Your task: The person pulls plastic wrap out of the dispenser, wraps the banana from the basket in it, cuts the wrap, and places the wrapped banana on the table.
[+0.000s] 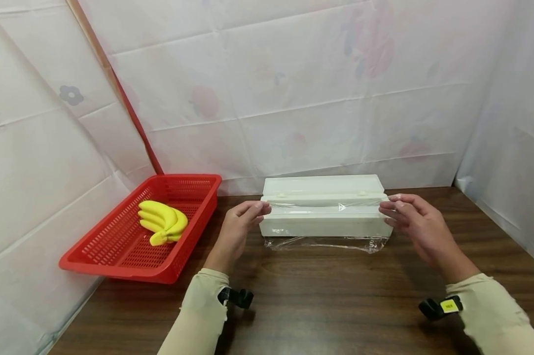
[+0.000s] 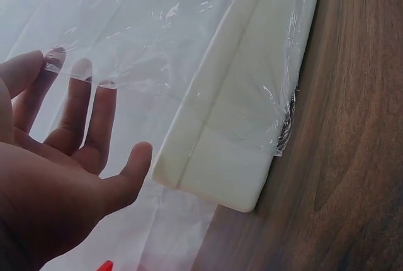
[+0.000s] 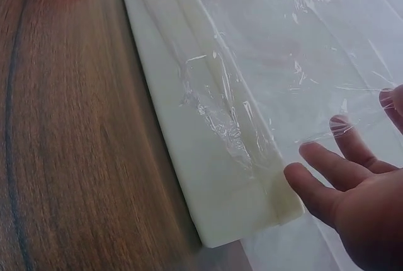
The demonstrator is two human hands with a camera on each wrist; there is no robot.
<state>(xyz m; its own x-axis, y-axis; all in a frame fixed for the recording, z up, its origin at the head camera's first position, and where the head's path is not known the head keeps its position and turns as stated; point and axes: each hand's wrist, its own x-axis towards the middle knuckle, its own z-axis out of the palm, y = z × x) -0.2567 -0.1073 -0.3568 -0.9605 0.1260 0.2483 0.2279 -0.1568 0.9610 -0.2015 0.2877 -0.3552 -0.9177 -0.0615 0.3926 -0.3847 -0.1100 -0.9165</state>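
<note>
Head view shows a long white box [image 1: 323,213] lying crosswise on the dark wooden table [image 1: 329,305], close to the draped white cloth at the back, with its lid [image 1: 322,185] tipped up behind it. A sheet of clear film [image 1: 324,203] runs out of the box along its whole length, drapes over the front wall and ends in a crinkled, glossy edge on the table just in front. The left hand [image 1: 237,229] is at the left end of the box, and the right hand [image 1: 415,224] at the right end; each has its fingers only slightly bent, with the fingertips at an end of the film. Seen from the left wrist, the box is smooth and off-white with rounded corners and a stepped ledge along its front, and the film over it wrinkles and catches the light; the fingertips [image 2: 80,69] of the left hand touch the film's edge with the palm spread wide. Seen from the right wrist, the film clings to the box face in fine creases, and the right hand's fingers [image 3: 330,164] are spread and nearly straight against the film. Whether either hand actually pinches the film cannot be told. Well to the left stands a red basket [image 1: 116,256] with a bunch of yellow bananas [image 1: 163,222] inside.
</note>
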